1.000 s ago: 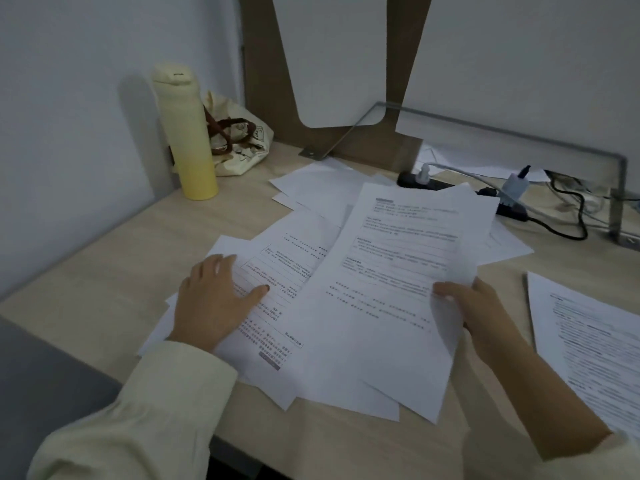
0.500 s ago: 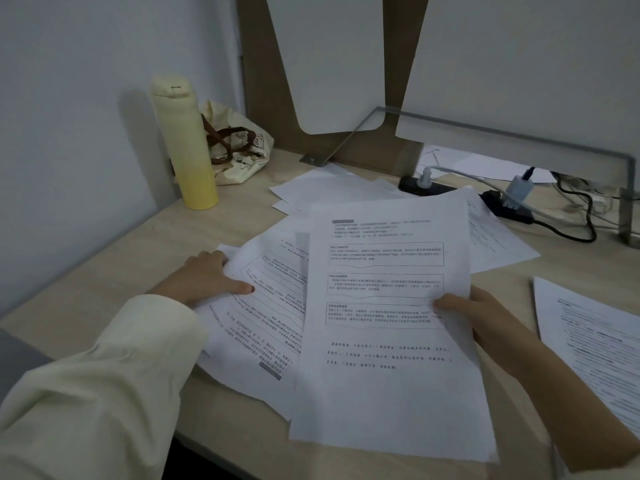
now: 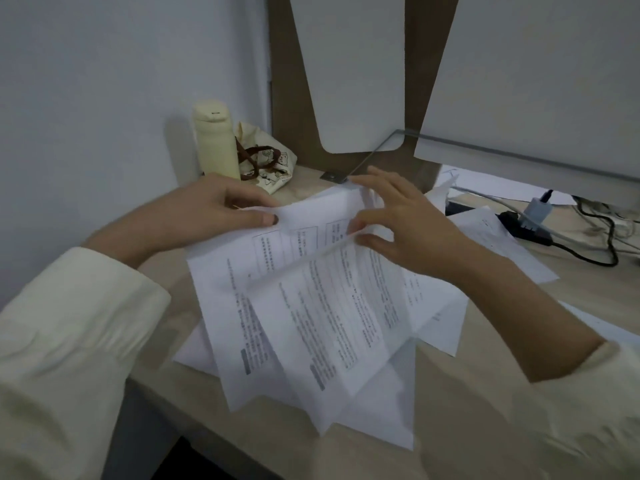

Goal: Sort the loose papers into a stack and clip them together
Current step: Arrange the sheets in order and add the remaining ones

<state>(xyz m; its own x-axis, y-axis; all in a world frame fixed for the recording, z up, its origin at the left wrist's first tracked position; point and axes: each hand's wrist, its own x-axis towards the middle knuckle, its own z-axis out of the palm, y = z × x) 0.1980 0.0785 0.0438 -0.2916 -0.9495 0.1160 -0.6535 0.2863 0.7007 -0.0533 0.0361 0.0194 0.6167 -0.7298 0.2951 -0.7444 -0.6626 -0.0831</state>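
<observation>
Cream-coloured cloth drawstring pouch with brown cord [image 3: 266,164] slumps at the back of the desk, its mouth gathered so that its contents cannot be told; just beside it stands a pale yellow cylindrical flask with its lid on [image 3: 215,137]. Pale wood-grain desktop [image 3: 450,410] carries the printed white paper sheets [image 3: 311,306], fanned out unevenly with their lower corners splayed toward the near edge. The left hand [image 3: 214,209] pinches the upper left edge of the sheets between thumb and fingers, while the right hand [image 3: 405,223] grips the upper right part, thumb under a lifted sheet and fingers spread above. More white sheets [image 3: 502,244] lie to the right, near a black power strip with cables [image 3: 533,226]. Grey-white wall [image 3: 104,98] rises behind the desk.
</observation>
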